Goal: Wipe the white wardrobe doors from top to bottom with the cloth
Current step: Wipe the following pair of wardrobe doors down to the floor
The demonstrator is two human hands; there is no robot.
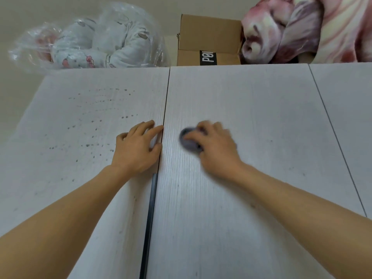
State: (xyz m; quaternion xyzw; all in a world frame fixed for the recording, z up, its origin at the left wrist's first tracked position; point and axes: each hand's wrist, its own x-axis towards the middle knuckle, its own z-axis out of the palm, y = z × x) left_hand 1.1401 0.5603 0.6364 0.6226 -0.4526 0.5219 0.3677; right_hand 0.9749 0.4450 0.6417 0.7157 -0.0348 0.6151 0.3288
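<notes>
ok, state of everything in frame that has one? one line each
left hand: open, fingers resting on left door by the seam
right hand: holds the cloth, motion-blurred
cloth: bunched, pressed against middle door
left door: shut, dotted with droplets or specks
middle door: shut, a few faint marks
right door: shut
cardboard box: on top of wardrobe, flap up
plastic bag: holds folded fabric
blanket: bundled on wardrobe top

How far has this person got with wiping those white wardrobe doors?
Early on, it seems. Nothing looks clearly finished. The right hand holds a grey cloth against the middle door, partway down from its top edge. The left hand rests flat on the left door, which is speckled with dark spots or droplets. That door, the lower panels and the right door appear left to do.
</notes>
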